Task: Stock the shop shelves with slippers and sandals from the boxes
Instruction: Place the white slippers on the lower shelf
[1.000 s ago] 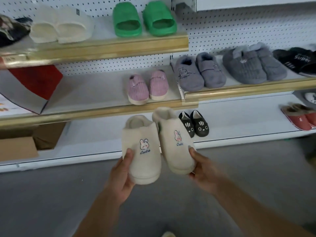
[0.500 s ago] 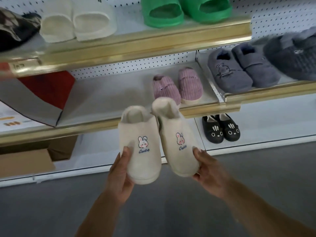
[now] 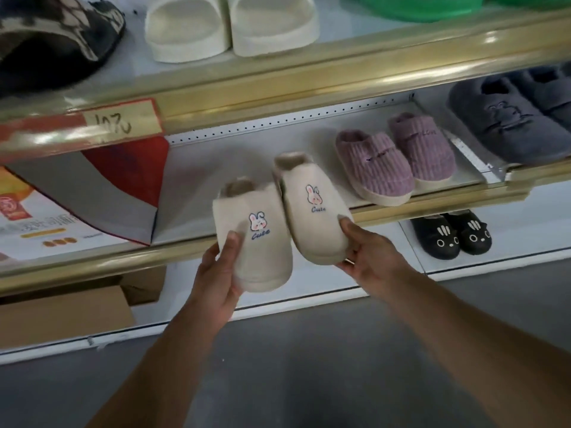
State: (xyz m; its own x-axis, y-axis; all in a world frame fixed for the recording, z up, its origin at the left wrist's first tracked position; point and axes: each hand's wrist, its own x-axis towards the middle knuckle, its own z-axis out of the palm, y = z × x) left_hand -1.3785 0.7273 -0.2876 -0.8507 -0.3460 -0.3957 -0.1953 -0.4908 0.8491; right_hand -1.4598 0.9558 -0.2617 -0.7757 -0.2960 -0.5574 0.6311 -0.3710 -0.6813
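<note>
I hold a pair of cream slippers with a bunny patch and the word "Cute". My left hand grips the left cream slipper at its toe, thumb on top. My right hand grips the right cream slipper the same way. Both slippers hang in front of the middle shelf, heels pointing toward it, just left of a pair of purple corduroy slippers.
White slides, a black patterned slipper and green slides sit on the top shelf. Grey fuzzy slippers lie right of the purple pair. Black cat slippers stand on the bottom shelf. A cardboard box and a red-and-white printed sheet are at the left.
The view has closed in on the shelves and shifted left. Both hands have carried the cream slippers up and forward toward the middle shelf.
</note>
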